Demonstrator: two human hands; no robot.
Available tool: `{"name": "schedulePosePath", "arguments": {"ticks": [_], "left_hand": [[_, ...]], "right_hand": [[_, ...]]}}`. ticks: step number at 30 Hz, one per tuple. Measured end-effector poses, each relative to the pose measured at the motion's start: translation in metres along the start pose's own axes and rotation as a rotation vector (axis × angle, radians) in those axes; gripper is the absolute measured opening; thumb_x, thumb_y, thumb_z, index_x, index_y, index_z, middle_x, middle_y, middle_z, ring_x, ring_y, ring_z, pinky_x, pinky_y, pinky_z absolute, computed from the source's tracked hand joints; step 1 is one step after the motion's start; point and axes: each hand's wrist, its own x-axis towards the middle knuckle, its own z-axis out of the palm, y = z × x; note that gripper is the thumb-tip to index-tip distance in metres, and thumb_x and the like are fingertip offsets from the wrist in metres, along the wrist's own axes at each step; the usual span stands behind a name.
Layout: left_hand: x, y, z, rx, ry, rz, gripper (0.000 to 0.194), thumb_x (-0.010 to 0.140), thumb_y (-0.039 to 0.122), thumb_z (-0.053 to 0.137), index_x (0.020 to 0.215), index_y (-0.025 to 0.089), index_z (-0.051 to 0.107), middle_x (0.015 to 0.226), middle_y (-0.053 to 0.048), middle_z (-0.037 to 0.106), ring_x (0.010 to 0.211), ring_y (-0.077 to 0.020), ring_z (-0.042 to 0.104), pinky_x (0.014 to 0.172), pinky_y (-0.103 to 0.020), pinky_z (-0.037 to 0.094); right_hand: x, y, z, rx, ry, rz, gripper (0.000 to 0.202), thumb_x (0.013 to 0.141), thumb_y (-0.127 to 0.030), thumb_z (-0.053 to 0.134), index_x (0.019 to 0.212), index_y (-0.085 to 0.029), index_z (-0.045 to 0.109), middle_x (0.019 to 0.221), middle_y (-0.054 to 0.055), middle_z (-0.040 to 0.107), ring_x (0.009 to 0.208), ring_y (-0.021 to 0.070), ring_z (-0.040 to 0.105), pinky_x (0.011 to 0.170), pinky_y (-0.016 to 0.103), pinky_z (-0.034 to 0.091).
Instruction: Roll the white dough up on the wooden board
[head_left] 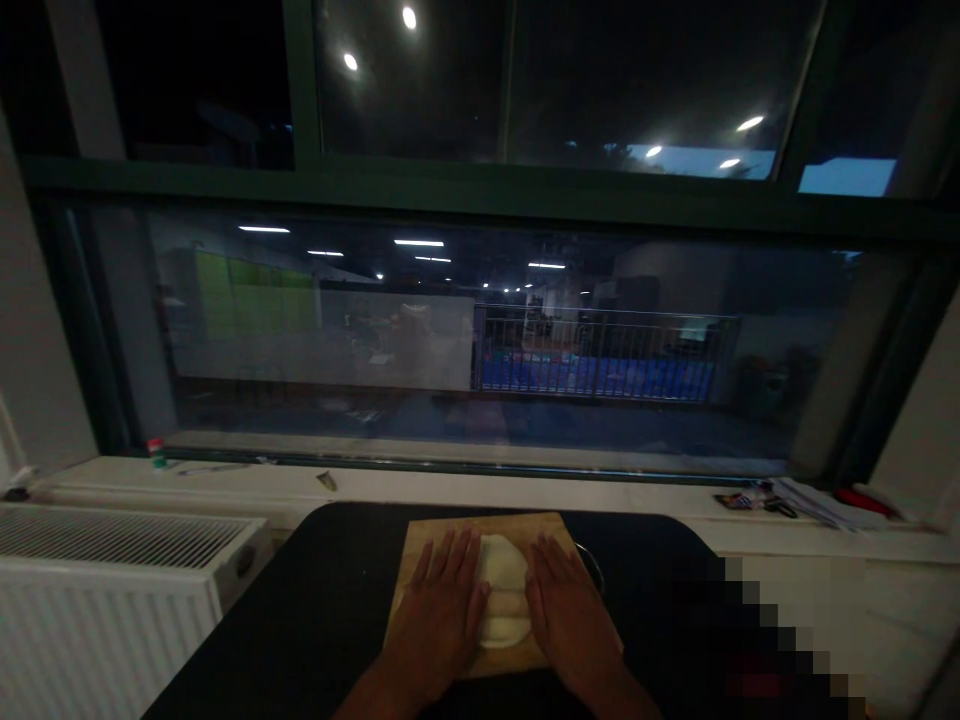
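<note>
A pale, roughly oval piece of dough [504, 565] lies on a wooden board [551, 522], with creases running across it. My left hand [444, 600] rests palm down over the dough's left side, fingers stretched out toward the board's far edge. On the other side, my right hand [564, 605] lies flat over the dough's right edge and the board, its fingers also extended. The palms hide the outer parts of the dough. Just right of the board, a thin curved rim [592, 565] of some round object shows partly.
The board sits on a black table [330, 580] below a wide window. A white radiator [112, 600] stands at the left. The windowsill [450, 492] holds a small red-and-green container [157, 453], a small scrap [326, 481] and papers [825, 503] at the right.
</note>
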Motion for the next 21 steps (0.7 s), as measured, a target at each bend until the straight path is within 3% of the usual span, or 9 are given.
{"name": "schedulePosePath", "arguments": {"ticks": [5, 10, 18, 21], "left_hand": [[-0.024, 0.004, -0.007, -0.036, -0.006, 0.061, 0.053, 0.102, 0.043, 0.027, 0.152, 0.026, 0.018, 0.157, -0.002, 0.023, 0.144, -0.0240, 0.020, 0.117, -0.048, 0.023], [-0.043, 0.005, -0.017, -0.105, -0.071, 0.078, 0.056, 0.103, 0.043, 0.027, 0.152, 0.029, 0.005, 0.158, 0.000, 0.015, 0.145, -0.0229, 0.016, 0.117, -0.049, 0.022], [-0.051, 0.003, -0.022, -0.173, -0.128, 0.116, 0.060, 0.102, 0.046, 0.028, 0.152, 0.030, -0.001, 0.158, 0.000, 0.011, 0.144, -0.0253, 0.015, 0.117, -0.052, 0.022], [-0.048, 0.003, -0.022, -0.197, -0.132, 0.102, 0.059, 0.101, 0.047, 0.029, 0.152, 0.031, 0.003, 0.158, 0.000, 0.012, 0.144, -0.0249, 0.016, 0.117, -0.051, 0.021]], "right_hand": [[-0.029, -0.010, 0.006, 0.012, 0.076, 0.017, 0.050, 0.100, -0.039, 0.029, 0.138, -0.015, 0.050, 0.146, 0.007, 0.044, 0.137, 0.0247, 0.037, 0.115, 0.044, 0.029], [-0.045, -0.015, 0.002, 0.049, 0.038, -0.015, 0.050, 0.099, -0.040, 0.030, 0.136, -0.015, 0.053, 0.142, 0.007, 0.049, 0.131, 0.0252, 0.046, 0.109, 0.042, 0.038], [-0.045, -0.024, -0.005, 0.036, -0.029, 0.096, 0.046, 0.097, -0.043, 0.033, 0.130, -0.024, 0.058, 0.124, 0.010, 0.063, 0.112, 0.0278, 0.059, 0.090, 0.040, 0.049], [-0.034, -0.025, -0.008, -0.010, -0.045, 0.129, 0.045, 0.097, -0.041, 0.033, 0.128, -0.022, 0.060, 0.125, 0.013, 0.062, 0.117, 0.0289, 0.056, 0.095, 0.040, 0.044]]}}
